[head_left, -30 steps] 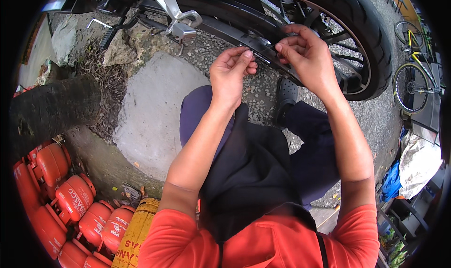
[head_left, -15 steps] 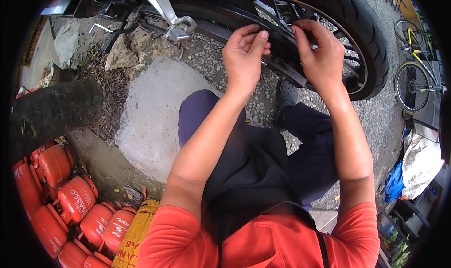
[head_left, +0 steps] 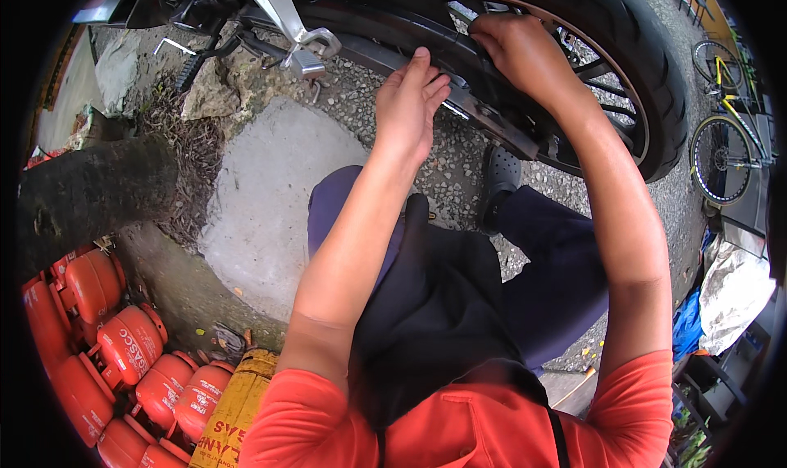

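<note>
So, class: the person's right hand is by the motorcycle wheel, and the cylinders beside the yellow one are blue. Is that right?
No: the head view shows red cylinders beside the yellow one. The right hand is by the motorcycle wheel.

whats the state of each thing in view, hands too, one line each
left hand: half open, beside the swingarm, nothing visibly held
right hand: fingers bent at the wheel, grip hidden
motorcycle wheel: mounted, partly covered by the right hand
grey clog: worn on a foot
red gas cylinders: grouped together
yellow cylinder: beside the red ones
bicycle: upright, both wheels on
white sheet: crumpled
</note>
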Available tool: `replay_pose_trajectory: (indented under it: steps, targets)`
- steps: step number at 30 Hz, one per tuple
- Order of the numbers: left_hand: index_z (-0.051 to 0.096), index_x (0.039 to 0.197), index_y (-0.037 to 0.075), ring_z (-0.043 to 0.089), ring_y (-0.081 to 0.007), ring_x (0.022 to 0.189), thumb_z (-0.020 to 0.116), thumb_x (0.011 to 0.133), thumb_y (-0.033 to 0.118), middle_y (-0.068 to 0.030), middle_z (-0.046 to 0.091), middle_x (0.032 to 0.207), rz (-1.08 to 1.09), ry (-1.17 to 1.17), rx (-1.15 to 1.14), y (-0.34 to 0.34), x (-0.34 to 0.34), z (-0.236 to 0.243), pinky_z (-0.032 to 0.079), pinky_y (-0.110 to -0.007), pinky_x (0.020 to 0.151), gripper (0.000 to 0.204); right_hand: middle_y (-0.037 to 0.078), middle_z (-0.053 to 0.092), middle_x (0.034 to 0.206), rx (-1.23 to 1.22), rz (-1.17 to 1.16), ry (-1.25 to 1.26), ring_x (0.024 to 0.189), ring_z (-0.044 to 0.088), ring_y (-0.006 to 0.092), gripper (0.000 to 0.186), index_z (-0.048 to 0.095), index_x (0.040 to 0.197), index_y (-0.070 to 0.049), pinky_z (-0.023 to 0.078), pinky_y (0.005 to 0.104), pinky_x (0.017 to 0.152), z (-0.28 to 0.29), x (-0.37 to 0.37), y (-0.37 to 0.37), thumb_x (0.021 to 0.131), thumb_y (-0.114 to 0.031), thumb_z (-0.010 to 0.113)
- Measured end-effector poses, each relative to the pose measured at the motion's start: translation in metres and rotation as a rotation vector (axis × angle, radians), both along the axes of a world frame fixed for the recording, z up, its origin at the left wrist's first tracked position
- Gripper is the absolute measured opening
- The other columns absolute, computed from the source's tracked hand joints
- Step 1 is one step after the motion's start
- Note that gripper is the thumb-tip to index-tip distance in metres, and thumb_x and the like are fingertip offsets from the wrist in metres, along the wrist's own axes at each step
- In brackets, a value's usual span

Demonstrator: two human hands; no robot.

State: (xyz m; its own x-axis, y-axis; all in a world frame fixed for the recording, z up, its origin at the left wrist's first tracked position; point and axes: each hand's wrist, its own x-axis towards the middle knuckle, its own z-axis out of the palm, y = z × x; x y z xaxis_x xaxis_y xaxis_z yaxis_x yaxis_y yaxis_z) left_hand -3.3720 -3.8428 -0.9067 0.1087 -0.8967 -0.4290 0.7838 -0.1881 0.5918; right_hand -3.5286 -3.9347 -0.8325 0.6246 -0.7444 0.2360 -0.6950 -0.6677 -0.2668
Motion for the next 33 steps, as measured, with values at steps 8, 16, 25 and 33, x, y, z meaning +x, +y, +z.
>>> replay_pose_trajectory:
  steps: [8,16,25,33]
  targets:
    - [0.022,0.146,-0.011,0.034,-0.0466,0.141,0.072,0.093,0.036,-0.0375,0.027,0.150,-0.026,0.285,-0.049,-0.015,-0.006,-0.005,0.034,-0.051,0.117,0.086,0.018,0.071,0.088,0.208,-0.100,-0.262,0.083,0.069,0.0322,0.016,0.071,0.102,-0.004,0.053,0.0367,0.075,-0.013,-0.003,0.002,0.091,-0.015,0.067]
    - [0.042,0.137,-0.010,0.066,-0.0234,0.103,0.075,0.091,0.024,-0.0212,0.061,0.119,0.167,-0.693,-0.007,0.001,-0.010,0.020,0.056,-0.030,0.083,0.066,0.007,0.074,0.094,0.452,-0.161,-0.450,0.090,0.066,0.0093,0.022,0.067,0.112,0.004,0.052,0.0239,0.081,-0.015,-0.004,0.007,0.096,-0.013,0.066]
    - [0.068,0.113,0.008,0.069,-0.0373,0.076,0.061,0.084,0.011,-0.0199,0.069,0.078,-0.386,-2.163,-0.716,-0.040,0.036,0.109,0.055,-0.049,0.066,0.030,0.018,0.072,0.095,0.097,-0.107,-0.353,0.085,0.070,0.0337,0.019,0.072,0.104,-0.002,0.054,0.0388,0.075,-0.015,-0.007,0.012,0.092,-0.016,0.066]
    - [0.069,0.118,0.009,0.070,-0.0385,0.079,0.056,0.079,0.003,-0.0217,0.070,0.082,-0.666,-2.426,-0.861,-0.067,0.052,0.121,0.056,-0.048,0.069,0.041,0.020,0.068,0.087,-0.109,-0.001,-0.195,0.084,0.066,0.0396,0.011,0.068,0.089,-0.002,0.052,0.0469,0.072,-0.011,-0.006,0.006,0.090,-0.011,0.063]
